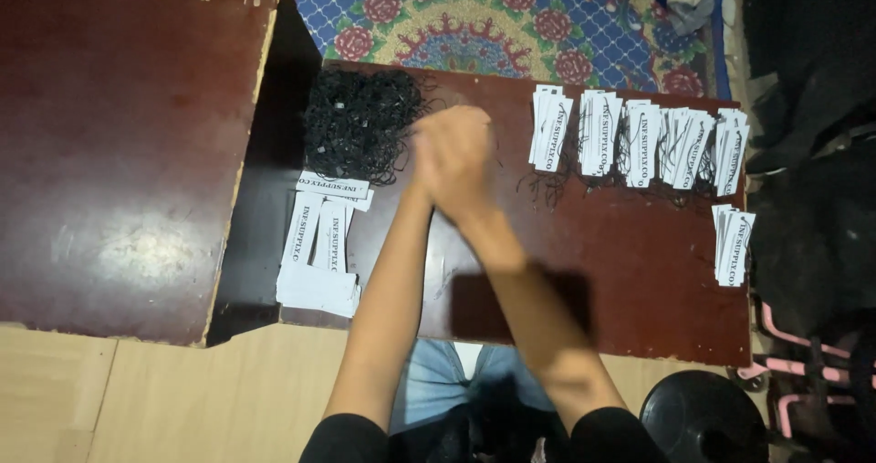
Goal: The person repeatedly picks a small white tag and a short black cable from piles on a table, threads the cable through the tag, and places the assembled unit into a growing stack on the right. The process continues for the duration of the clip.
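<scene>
Both hands meet above the middle of the dark red surface [639, 280], pressed close together and blurred. The left hand [436, 157] and the right hand [470, 166] overlap so tightly that I cannot tell whether their fingers are closed on anything or simply clasped; nothing shows clearly between them.

Just to the left of the hands, almost touching them, lies a heap of black strings [358, 124] — a loose tangle at the far left corner of the surface. Below that heap, near the left forearm, sits a loose pile of white paper tags [321, 244], some fanned out, some stacked flat.

To the right of the hands, well apart from them, a row of tag bundles [639, 135] runs along the far edge, each bundle with black strings trailing from it. One more bundle [732, 242] lies alone nearer the right edge, below the end of the row.

A second, larger dark red tabletop [119, 153] stands to the left — a gap separates it from the first. A patterned rug [493, 16] with red flowers shows beyond.
</scene>
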